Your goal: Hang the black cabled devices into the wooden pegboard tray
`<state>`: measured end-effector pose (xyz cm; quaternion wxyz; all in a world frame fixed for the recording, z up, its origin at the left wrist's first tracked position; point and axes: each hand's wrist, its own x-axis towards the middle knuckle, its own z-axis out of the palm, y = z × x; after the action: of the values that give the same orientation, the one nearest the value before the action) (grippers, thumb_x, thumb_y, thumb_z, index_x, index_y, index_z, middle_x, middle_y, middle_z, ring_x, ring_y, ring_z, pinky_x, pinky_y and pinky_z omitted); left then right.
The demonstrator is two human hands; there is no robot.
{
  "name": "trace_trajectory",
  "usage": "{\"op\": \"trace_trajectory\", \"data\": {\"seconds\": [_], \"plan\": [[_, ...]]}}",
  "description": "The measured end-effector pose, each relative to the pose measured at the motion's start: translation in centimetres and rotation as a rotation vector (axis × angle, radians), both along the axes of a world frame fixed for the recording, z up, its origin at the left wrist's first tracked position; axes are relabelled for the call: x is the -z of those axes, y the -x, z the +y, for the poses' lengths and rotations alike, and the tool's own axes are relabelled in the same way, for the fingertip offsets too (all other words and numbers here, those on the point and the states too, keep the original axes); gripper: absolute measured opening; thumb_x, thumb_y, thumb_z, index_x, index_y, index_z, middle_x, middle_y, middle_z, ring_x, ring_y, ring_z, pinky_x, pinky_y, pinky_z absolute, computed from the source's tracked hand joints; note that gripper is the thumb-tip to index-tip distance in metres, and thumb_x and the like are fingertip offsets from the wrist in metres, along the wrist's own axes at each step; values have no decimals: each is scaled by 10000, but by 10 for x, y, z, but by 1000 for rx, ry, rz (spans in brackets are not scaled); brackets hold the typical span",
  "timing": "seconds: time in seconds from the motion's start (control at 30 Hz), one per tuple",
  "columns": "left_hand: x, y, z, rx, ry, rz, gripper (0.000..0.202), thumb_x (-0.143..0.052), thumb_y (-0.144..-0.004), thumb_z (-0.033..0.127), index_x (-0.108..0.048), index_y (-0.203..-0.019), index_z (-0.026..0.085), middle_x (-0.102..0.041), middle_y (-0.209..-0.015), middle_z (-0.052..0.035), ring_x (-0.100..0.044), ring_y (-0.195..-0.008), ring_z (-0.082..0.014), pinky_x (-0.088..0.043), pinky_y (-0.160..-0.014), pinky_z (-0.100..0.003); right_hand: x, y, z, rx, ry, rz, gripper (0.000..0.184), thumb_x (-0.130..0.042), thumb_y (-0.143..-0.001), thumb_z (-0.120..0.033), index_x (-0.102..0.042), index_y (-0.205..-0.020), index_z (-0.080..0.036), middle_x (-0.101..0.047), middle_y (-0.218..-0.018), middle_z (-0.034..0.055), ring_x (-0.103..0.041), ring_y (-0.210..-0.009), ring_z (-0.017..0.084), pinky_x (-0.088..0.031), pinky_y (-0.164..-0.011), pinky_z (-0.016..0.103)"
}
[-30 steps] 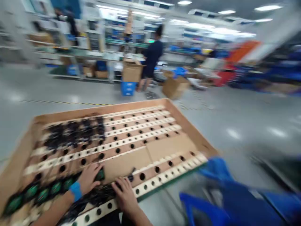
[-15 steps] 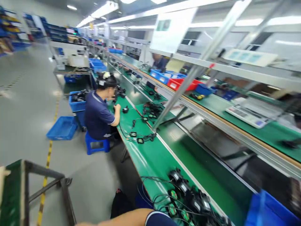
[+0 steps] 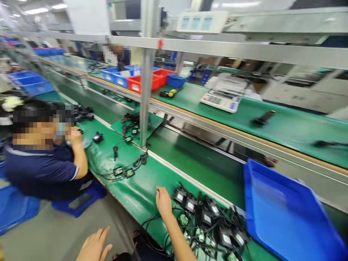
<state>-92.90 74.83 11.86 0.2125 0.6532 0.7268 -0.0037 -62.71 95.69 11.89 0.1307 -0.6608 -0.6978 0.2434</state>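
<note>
Low in the view, my left hand (image 3: pixel 95 243) hangs in front of the bench's near edge, fingers apart and nothing in it. My right hand (image 3: pixel 164 203) is over the green bench top (image 3: pixel 152 177), fingers loosely stretched and no object visible in it. Just right of it lies a pile of black housings (image 3: pixel 206 217) with white labels. Small green circuit boards (image 3: pixel 200 235) and black cables (image 3: pixel 152 219) are tangled along the near side of this pile, beside my right forearm. Whether my right hand touches the bench is unclear.
A large blue tray (image 3: pixel 288 217) leans at the right. To the left a co-worker (image 3: pixel 43 170) sits on a blue stool (image 3: pixel 78 203). A metal post (image 3: pixel 145 94) rises from the bench. The shelf carries a scale (image 3: pixel 221 98) and red bins (image 3: pixel 136 83).
The view has swung right and closer to the bench. Both my hands now show; before, only a blurred forearm did. More of the blue tray is visible.
</note>
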Motion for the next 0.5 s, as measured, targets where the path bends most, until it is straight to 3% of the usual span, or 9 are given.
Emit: {"op": "trace_trajectory", "data": {"seconds": [0.1, 0.17, 0.3, 0.4, 0.5], "plan": [[-8, -50, 95, 303, 68, -61, 570, -473, -920, 386, -564, -1462, 234, -623, -1449, -137, -606, -1314, -332, -481, -1135, -523, 20, -44, -39, 306, -21, 49, 395, -271, -979, -198, -635, -1122, -139, -676, -1164, 140, -660, -1068, 240, -512, -949, 339], [-6, -91, 154, 468, 62, -190, 582, -496, -926, 362, -517, -1491, 223, -582, -1492, -147, -571, -1355, -329, -459, -1155, -533, 35, -67, -70, 509, -40, 120, 380, -261, -964, -243, -619, -1059, -155, -678, -1103, 146, -677, -978, 264, -535, -875, 375], [23, -191, 263, 601, 94, -553, 609, -533, -933, 373, -458, -1509, 190, -538, -1522, -179, -578, -1345, -294, -475, -1151, -503, 57, -91, -121, 726, -63, 261, 373, -278, -946, -338, -622, -965, -196, -694, -1015, 140, -693, -896, 284, -549, -832, 417], [54, -267, 319, 652, 121, -695, 699, -660, -855, 366, -474, -1496, 157, -467, -1570, -205, -455, -1456, -322, -376, -1227, -529, 67, -85, -147, 785, -114, 342, 356, -324, -952, -378, -649, -933, -232, -711, -982, 115, -703, -903, 275, -564, -819, 405], [82, -315, 349, 664, 153, -790, 643, -781, -764, 403, -625, -1351, 189, -601, -1443, -169, -549, -1354, -324, -430, -1181, -517, 87, -59, -166, 811, -190, 368, 333, -367, -975, -392, -670, -908, -270, -714, -903, 73, -710, -851, 248, -579, -786, 364]]}}
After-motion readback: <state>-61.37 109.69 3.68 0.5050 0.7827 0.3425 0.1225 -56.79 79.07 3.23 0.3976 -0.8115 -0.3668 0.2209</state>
